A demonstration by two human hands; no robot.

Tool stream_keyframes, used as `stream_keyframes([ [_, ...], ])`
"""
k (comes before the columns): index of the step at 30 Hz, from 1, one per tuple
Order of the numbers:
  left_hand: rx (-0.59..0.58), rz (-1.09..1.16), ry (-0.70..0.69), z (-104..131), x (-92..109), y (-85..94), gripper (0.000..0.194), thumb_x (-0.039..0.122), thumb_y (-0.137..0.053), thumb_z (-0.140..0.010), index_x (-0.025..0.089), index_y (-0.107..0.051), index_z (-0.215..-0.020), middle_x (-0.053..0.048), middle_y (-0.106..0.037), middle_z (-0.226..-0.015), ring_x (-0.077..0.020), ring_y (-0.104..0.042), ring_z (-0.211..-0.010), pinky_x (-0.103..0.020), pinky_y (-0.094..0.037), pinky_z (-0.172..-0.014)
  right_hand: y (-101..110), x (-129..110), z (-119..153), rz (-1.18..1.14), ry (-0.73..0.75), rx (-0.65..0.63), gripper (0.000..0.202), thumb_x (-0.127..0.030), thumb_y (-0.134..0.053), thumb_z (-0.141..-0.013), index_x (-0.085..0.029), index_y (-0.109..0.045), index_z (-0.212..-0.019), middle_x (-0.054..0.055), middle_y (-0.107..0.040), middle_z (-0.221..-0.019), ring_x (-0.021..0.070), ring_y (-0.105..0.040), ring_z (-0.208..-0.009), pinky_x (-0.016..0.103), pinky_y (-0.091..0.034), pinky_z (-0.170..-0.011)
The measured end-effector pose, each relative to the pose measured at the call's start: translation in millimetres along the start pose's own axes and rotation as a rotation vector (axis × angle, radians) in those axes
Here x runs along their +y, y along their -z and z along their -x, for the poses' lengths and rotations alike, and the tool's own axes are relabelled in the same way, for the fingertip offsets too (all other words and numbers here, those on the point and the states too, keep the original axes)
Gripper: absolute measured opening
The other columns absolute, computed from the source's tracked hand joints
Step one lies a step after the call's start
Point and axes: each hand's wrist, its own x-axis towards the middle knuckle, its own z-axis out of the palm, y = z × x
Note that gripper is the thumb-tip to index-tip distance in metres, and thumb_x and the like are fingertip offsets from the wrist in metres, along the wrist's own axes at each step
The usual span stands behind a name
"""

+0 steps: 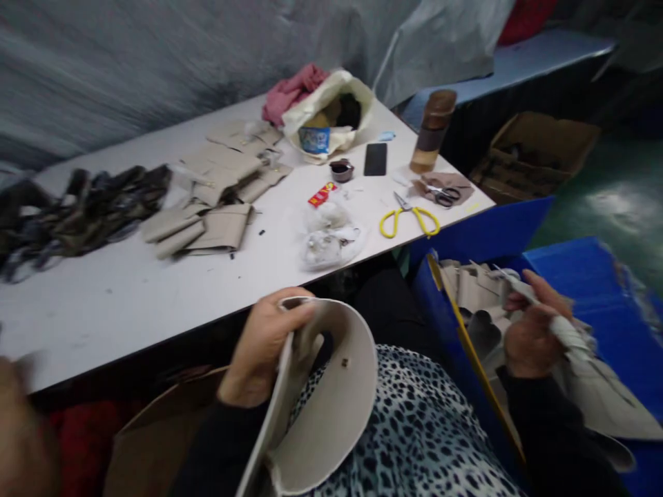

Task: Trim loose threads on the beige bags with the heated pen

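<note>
1. Grey plastic sheeting [155,62] is hanging in wrinkled folds behind the bench.
2. The white bench [129,310] is stretching diagonally, its smooth top carrying small dark specks.
3. A blue bin [481,228] with a yellow edge is standing beside the bench, holding beige cut pieces; glossy green floor [616,200] is showing beyond.
4. Dark, crumpled material [103,214] is lying heaped at the bench's far left, near flat and rolled beige pieces [228,228].
5. A smooth beige panel [336,407] is curling into an open loop above the lap; the left hand [266,338] is clamping its grip on the upper edge.
6. A pale piece [567,335], blurred, is hanging over the bin, the right hand [536,331] closing its grip around it.
7. A soft cream bag [298,117] is gaping near a cylindrical brown bottle [432,131].
8. Yellow-handled scissors [388,224] are lying splayed; a flat black phone [376,159] is resting behind.
</note>
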Motion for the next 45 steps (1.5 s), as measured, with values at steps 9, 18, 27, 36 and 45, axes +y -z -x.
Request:
stream_keyframes([
  [9, -0.032, 0.029, 0.061, -16.8, -19.4, -23.8, 0.03, 0.04, -0.087, -0.073, 0.016, -0.076, -0.085, -0.001, -0.065, -0.069, -0.0142, -0.055, -0.061, -0.025, -0.041, -0.057, -73.1, -110.6, 8.4, -0.332, -0.073, -0.44, 0.032, -0.052, -0.061, -0.106, -0.024, -0.074, -0.113, 0.006, -0.077, -0.093, 0.0219, -0.072, -0.075, 0.039, -0.059, -0.071],
  [18, 0.051, -0.119, 0.052, -46.4, -35.5, -12.9, 0.023, 0.039, -0.076, -0.08, 0.016, -0.078, -0.085, -0.003, -0.069, -0.07, -0.0171, -0.057, -0.063, -0.029, -0.041, -0.061, -139.8, -126.7, 4.1, -0.541, -0.243, -0.585, 0.024, -0.046, -0.071, -0.101, -0.022, -0.074, -0.101, 0.002, -0.079, -0.087, 0.0177, -0.074, -0.072, 0.031, -0.062, -0.067],
  [27, 0.111, -0.256, 0.001, -67.9, -45.8, -5.8, 0.016, 0.032, -0.068, -0.084, 0.019, -0.076, -0.085, -0.004, -0.076, -0.083, -0.0223, -0.066, -0.08, -0.032, -0.046, -0.076, -203.2, -132.5, 8.5, -0.489, -0.094, -0.694, 0.014, -0.037, -0.07, -0.103, -0.024, -0.074, -0.1, 0.001, -0.076, -0.089, 0.0195, -0.074, -0.081, 0.035, -0.059, -0.079],
  [36, 0.114, -0.145, 0.124, -81.8, -60.0, 5.1, 0.022, 0.038, -0.072, -0.08, 0.018, -0.076, -0.086, -0.003, -0.072, -0.076, -0.0199, -0.059, -0.071, -0.031, -0.042, -0.067, -218.0, -139.4, 9.2, -0.442, 0.104, -0.753, 0.007, -0.027, -0.069, -0.104, -0.022, -0.074, -0.103, 0.003, -0.077, -0.094, 0.0191, -0.073, -0.087, 0.033, -0.057, -0.082],
  [45, 0.102, -0.116, 0.129, -86.1, -56.3, 9.3, 0.023, 0.039, -0.074, -0.077, 0.017, -0.076, -0.084, -0.004, -0.074, -0.078, -0.0204, -0.061, -0.073, -0.031, -0.044, -0.07, -219.7, -140.7, 9.0, -0.373, 0.195, -0.801, 0.008, -0.025, -0.066, -0.105, -0.022, -0.072, -0.101, 0.003, -0.076, -0.09, 0.0185, -0.072, -0.082, 0.032, -0.055, -0.078],
])
